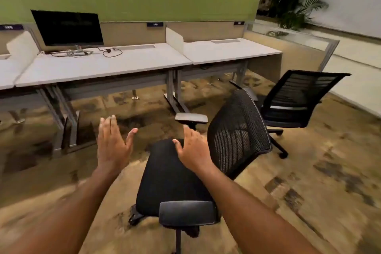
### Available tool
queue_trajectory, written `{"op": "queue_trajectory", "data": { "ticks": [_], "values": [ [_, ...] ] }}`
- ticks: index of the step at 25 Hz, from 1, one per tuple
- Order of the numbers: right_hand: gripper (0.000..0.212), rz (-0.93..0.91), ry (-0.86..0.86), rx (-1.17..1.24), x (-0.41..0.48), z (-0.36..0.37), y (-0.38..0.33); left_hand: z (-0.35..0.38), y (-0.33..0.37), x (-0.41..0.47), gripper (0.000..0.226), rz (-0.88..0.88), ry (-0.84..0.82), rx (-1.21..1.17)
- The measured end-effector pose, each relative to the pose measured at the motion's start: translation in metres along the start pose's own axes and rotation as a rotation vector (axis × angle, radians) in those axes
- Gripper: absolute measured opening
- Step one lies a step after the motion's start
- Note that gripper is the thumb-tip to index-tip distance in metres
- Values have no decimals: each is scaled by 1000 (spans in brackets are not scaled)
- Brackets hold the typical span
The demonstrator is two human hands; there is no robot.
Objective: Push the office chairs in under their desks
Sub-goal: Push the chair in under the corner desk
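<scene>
While both chairs stand out on the carpet point(309, 171), well clear of the desks, we list the near chair point(171, 177) first: black seat directly below our forearms, mesh backrest point(237, 130) on its right side, one armrest point(190, 118) toward the desks, the other armrest point(187, 212) nearest us. Our left hand point(112, 146) hovers spread and empty over bare carpet to the left of the seat; our right hand point(193, 150) hovers likewise spread and empty above the far part of the seat, holding nothing. Relation that matters: the backrest lies to the right of both hands, and our right hand is the nearer to it, though apart from it. The seat faces left, along the row of desks and not toward it, so we judge the chair needs turning before it can roll in. Monitor desk point(99, 66) lies ahead and left, its knee space open; right desk point(228, 50) lies ahead and right. Second chair point(292, 99) stands beyond the first, near the right desk's end, its back toward the right, out of reach of either hand.
</scene>
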State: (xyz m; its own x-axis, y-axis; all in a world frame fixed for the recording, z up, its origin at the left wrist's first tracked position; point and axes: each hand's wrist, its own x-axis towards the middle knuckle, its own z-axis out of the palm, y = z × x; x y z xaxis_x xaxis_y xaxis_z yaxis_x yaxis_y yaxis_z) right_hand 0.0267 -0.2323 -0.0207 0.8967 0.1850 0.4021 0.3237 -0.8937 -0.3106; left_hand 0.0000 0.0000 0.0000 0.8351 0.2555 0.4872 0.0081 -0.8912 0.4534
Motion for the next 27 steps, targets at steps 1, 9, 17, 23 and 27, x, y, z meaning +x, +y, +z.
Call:
{"op": "queue_trajectory", "data": {
  "ticks": [1,9,17,23,27],
  "values": [
    [57,21,-30,-4,-17,5,3,16,3,-14,79,-38,-40,-58],
    [21,150,-50,-125,-122,0,80,116,61,-110,74,33,-336,-130],
    [27,316,-93,-178,-164,-32,218,169,174,-167,53,481,-471,-31],
    [33,456,-114,-216,-178,-70,341,250,315,-193,44,651,-621,25],
    [41,569,-73,-239,-185,-102,422,303,398,-185,60,598,-596,-22]
  ]
}}
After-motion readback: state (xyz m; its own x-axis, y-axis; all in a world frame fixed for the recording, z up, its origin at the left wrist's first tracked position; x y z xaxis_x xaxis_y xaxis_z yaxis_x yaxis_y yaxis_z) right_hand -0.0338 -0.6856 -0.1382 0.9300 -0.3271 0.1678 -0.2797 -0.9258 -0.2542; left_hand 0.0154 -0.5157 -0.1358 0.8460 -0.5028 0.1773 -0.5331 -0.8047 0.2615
